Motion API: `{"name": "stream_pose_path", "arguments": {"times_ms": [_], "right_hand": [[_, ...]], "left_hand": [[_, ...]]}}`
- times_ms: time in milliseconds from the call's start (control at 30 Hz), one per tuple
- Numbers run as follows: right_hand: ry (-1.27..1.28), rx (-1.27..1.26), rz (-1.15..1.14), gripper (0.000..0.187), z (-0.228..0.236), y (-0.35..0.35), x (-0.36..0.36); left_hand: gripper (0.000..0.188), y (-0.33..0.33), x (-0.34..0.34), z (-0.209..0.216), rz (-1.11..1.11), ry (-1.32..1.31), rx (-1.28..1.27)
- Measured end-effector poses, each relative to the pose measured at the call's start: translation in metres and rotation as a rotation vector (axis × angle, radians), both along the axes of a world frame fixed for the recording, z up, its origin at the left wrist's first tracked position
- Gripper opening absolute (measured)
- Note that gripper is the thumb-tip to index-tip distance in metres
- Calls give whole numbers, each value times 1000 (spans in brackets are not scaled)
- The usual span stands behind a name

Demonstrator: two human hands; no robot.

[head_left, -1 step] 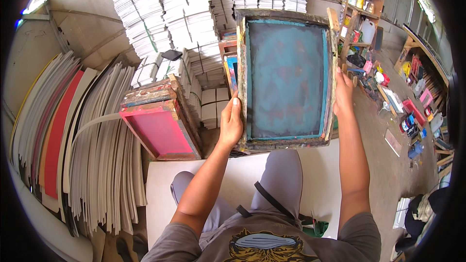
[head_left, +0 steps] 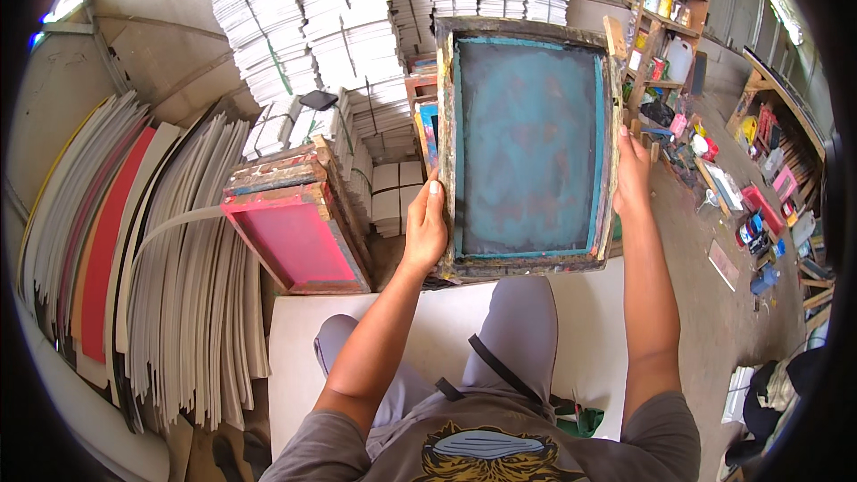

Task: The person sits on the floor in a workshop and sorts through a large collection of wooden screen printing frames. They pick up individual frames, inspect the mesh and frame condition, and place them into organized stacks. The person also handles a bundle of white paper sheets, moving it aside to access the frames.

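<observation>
A framed printing screen (head_left: 528, 147) is held up in front of me, its mesh dark with blue-green tint and its wooden frame stained with ink. My left hand (head_left: 427, 225) grips the frame's left side near the lower corner, thumb on the front edge. On the opposite side, my right hand (head_left: 633, 170) is closed round the right edge, about mid-height; its fingers are partly hidden behind the frame. Left of my left hand stands a stack of wooden screen frames (head_left: 290, 236), the front one with pink mesh.
Tall bundles of white paper (head_left: 344, 27) rise at the back, a dark phone-like object (head_left: 318, 100) on a lower pile. Upright sheets of board (head_left: 192, 277) lean at left. Shelves (head_left: 665, 27) and scattered containers (head_left: 763, 281) fill the right. A white surface (head_left: 299, 339) lies below.
</observation>
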State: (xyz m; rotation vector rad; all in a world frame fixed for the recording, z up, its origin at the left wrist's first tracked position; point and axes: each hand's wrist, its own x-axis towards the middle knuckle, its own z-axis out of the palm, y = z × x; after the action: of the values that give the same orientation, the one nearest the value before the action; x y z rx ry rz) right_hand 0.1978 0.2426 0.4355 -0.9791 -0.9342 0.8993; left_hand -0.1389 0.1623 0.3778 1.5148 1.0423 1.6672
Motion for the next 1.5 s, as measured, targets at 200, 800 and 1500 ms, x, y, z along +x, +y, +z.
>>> {"name": "stream_pose_path", "arguments": {"times_ms": [200, 800, 1500], "right_hand": [[73, 82, -60, 40, -24, 6, -67], [-342, 152, 590, 32, -217, -54, -437], [-735, -15, 443, 31, -310, -74, -518]], "left_hand": [[58, -7, -46, -16, 112, 9, 4], [39, -127, -394, -200, 1055, 605, -498], [36, -110, -475, -292, 1014, 472, -817]]}}
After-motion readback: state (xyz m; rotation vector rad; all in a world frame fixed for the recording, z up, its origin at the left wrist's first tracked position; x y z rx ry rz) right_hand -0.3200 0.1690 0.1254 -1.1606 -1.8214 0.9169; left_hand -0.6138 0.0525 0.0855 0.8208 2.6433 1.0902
